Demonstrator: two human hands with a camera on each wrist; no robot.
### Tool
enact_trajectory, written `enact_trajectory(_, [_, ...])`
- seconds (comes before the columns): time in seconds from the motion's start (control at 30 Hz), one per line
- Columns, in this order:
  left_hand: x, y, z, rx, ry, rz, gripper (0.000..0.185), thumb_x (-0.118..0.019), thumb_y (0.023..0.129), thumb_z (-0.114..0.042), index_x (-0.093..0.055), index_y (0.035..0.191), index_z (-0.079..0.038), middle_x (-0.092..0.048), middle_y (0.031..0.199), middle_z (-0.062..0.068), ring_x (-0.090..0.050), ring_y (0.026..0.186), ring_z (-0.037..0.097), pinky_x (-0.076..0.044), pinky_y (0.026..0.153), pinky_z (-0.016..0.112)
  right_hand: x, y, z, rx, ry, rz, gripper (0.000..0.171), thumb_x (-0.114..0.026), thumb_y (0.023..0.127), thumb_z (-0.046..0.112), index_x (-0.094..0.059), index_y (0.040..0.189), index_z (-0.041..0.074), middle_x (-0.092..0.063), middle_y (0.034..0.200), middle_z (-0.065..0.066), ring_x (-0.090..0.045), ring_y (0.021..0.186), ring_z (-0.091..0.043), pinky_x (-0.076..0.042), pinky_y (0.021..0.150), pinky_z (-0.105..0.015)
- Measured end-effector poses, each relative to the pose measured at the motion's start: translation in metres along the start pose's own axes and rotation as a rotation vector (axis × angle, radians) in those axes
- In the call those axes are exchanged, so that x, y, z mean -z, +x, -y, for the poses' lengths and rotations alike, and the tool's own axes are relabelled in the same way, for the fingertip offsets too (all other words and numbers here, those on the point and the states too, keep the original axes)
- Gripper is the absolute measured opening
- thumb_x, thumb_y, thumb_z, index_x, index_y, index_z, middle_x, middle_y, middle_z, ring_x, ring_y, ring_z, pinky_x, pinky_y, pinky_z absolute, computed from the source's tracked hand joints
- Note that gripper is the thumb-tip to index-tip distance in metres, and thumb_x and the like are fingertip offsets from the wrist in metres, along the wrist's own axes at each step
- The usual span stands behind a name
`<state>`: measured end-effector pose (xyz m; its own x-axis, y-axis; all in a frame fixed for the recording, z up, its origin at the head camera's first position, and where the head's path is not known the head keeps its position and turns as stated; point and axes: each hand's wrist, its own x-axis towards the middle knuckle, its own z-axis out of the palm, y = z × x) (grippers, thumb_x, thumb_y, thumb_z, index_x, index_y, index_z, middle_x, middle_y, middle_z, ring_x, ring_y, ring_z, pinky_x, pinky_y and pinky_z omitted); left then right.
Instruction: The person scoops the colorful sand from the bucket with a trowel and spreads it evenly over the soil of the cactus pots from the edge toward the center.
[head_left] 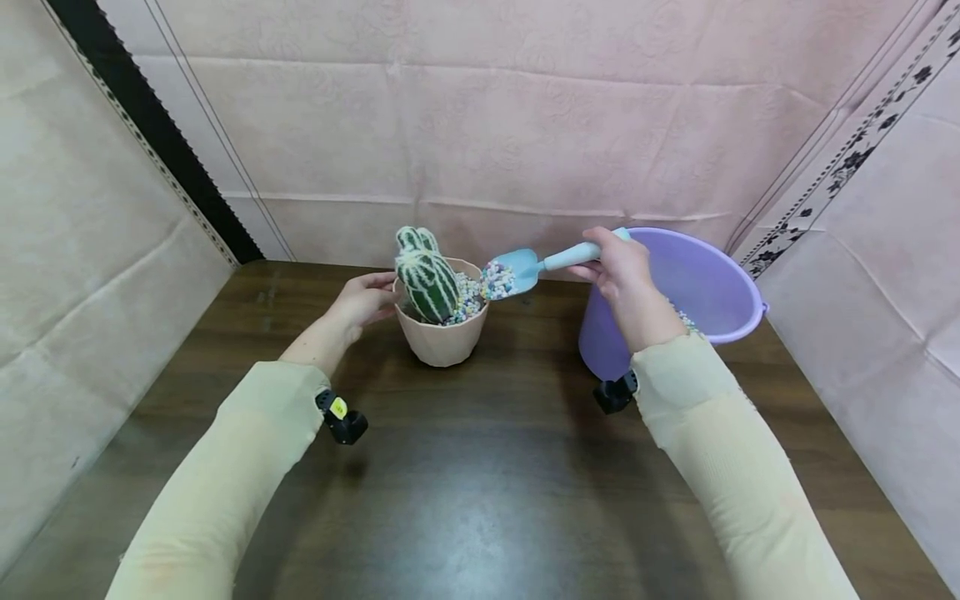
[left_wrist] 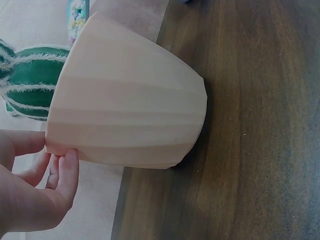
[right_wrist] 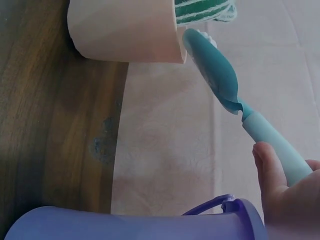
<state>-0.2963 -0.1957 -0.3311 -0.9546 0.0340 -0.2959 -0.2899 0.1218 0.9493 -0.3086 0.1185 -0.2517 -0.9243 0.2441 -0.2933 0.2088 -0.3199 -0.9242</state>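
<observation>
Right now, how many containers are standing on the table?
2. The pink flower pot with the cactus stands at the middle, by the left hand. The purple bucket stands right, behind the right hand.

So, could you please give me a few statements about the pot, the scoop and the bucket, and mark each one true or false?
1. The right hand grips the scoop by its handle. True.
2. The scoop is empty. False: it carries pastel pebbles at the rim of the pot.
3. The left hand touches the pot's rim. True.
4. The bucket is green. False: it is purple.
5. The cactus lies on the table. False: it stands in the pot.
</observation>
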Motion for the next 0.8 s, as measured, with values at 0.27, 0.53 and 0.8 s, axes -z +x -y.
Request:
enact_trajectory(0.27, [0.001,0.000,0.001,0.004,0.006,-0.008,0.048,-0.045,0.097,-0.005,-0.034,0.143,-0.001,-0.043,0.130,0.012,-0.047,0.115,0.019,-0.041,0.109,0.036,-0.002,0.001,-0.001,-0.012,-0.001,-0.011,0.017,-0.056,0.087,0.006,-0.042,0.096,0.008,-0.047,0.094,-0.005,-0.063,0.082,-0.018,-0.056,0.077,-0.036])
enact_trajectory(0.53, [-0.001,-0.005,-0.002,0.021,-0.002,-0.013,0.051,-0.044,0.097,-0.005,-0.029,0.145,-0.003,-0.038,0.141,0.017,-0.044,0.122,0.023,-0.041,0.108,0.037,0.000,-0.005,0.006,-0.091,0.097,0.011,0.017,-0.055,0.087,0.004,-0.043,0.097,0.010,-0.044,0.099,-0.003,-0.058,0.094,-0.020,-0.054,0.080,-0.036])
enact_trajectory(0.8, [-0.008,-0.018,-0.006,0.114,0.035,0.035,0.064,-0.039,0.091,-0.001,-0.015,0.150,-0.008,-0.040,0.132,0.016,-0.044,0.112,0.021,-0.054,0.080,0.021,0.004,-0.007,0.010,-0.131,0.145,0.030,0.014,-0.056,0.087,0.003,-0.044,0.092,0.010,-0.045,0.099,-0.003,-0.059,0.086,-0.019,-0.051,0.087,-0.040])
